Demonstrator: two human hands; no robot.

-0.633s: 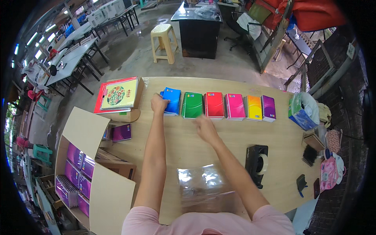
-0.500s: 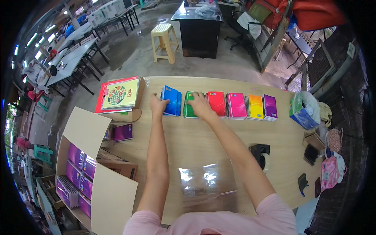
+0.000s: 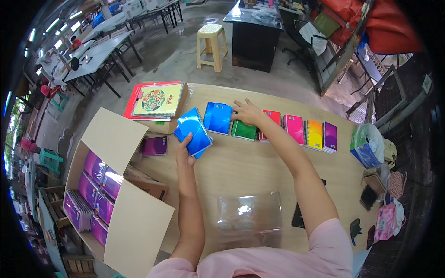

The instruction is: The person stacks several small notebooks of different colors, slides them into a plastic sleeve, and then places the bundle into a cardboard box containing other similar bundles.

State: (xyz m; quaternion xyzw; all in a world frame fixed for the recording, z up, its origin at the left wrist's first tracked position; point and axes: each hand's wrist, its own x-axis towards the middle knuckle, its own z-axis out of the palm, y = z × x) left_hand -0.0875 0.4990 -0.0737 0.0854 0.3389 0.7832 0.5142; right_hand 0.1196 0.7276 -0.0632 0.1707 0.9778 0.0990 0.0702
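Tilted above the table, a few blue spiral notebooks [image 3: 193,129] are gripped by my left hand [image 3: 185,152], thumb on the cover. Beyond them lies a stack of blue notebooks [image 3: 217,118]. My right hand [image 3: 246,113] is over the green spiral notebooks [image 3: 244,131], fingers spread, partly covering them. Rightward the row continues with red notebooks [image 3: 272,116], pink notebooks [image 3: 294,129], yellow-orange notebooks [image 3: 314,135] and purple notebooks [image 3: 330,137]. My right forearm hides part of the red ones. A clear plastic bag [image 3: 250,217] lies flat nearer to me.
An open carton [image 3: 139,231] of wrapped purple notebooks stands at left, beside a single purple notebook [image 3: 155,146]. Larger notebooks [image 3: 155,101] sit on a box at far left. My right arm partly covers a black tape dispenser [image 3: 298,217]. A bag [image 3: 366,146] stands at right.
My left hand has lifted some blue notebooks off their stack and drawn them nearer. My right hand stays by the green stack, its fingers now reaching farther. The view has shifted slightly.
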